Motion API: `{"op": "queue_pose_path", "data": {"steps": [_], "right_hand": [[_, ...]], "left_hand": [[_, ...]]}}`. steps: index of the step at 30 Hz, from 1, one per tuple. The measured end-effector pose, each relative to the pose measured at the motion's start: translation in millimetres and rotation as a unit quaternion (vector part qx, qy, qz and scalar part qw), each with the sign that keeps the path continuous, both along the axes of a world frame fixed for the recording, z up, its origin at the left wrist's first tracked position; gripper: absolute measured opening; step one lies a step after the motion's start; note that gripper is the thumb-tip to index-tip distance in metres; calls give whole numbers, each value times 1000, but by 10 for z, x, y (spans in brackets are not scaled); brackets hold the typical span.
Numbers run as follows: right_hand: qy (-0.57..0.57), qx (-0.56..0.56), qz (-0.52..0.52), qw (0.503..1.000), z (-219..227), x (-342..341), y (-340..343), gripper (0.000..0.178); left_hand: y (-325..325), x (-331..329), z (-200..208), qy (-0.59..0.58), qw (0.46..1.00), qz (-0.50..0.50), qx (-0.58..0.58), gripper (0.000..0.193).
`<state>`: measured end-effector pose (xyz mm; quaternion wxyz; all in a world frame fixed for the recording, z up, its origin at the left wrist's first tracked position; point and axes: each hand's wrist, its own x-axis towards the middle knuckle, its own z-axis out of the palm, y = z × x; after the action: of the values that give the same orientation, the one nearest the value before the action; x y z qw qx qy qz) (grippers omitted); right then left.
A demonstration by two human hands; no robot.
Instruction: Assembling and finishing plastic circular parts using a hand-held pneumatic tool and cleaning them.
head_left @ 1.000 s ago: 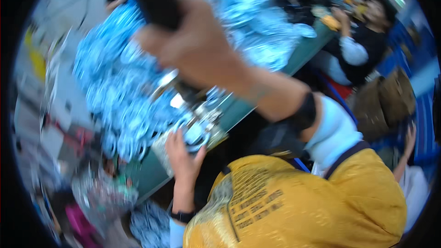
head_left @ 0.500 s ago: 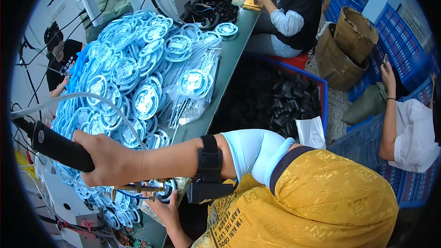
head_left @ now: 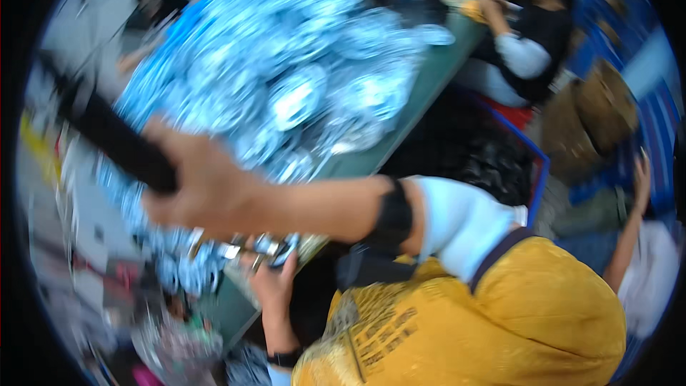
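Note:
My right hand (head_left: 204,179) is closed round a thick black cylindrical handle (head_left: 118,132), whose far end slants to the upper left. Below it, my left hand (head_left: 271,282) is at the table edge with its thumb raised. Its fingertips reach brass-coloured metal fittings (head_left: 232,250) and a light blue round piece; blur hides whether they grip anything. Past my right hand rises a big heap of light blue round plastic pieces (head_left: 236,64). Clear plastic wrap (head_left: 354,132) lies at the heap's right side.
The green table (head_left: 436,86) runs to the far right, where a co-worker (head_left: 532,36) sits. Beside it stands a blue-rimmed bin (head_left: 541,171) of black parts. Brown cardboard boxes (head_left: 589,121) are further right, near another person's arm (head_left: 632,221). A clear bag (head_left: 171,339) is at lower left.
The whole view has swung, so the scene sits further right and is smeared. My right hand still grips the black handle; my left hand remains by the fittings.

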<state>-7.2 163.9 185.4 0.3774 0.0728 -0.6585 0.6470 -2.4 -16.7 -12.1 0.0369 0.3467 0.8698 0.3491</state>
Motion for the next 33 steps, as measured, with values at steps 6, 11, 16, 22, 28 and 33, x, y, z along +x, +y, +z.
{"op": "queue_pose_path", "data": {"steps": [6,11,16,22,28,33], "right_hand": [[-73,8,59,996,223,174,-105,22],[-45,-60,75,994,235,233,-357,20],[-35,-65,40,997,137,231,-426,28],[-58,-35,-1,998,39,210,-394,28],[18,39,75,996,-143,247,-313,30],[-24,-43,108,993,23,152,-336,23]], "left_hand": [[47,1,-15,78,996,0,32,85],[16,49,-8,93,993,26,62,89],[18,51,-9,82,995,33,46,90],[22,41,-23,80,996,30,40,91],[41,60,61,94,994,23,41,93],[-158,23,54,86,996,13,-24,95]]}}
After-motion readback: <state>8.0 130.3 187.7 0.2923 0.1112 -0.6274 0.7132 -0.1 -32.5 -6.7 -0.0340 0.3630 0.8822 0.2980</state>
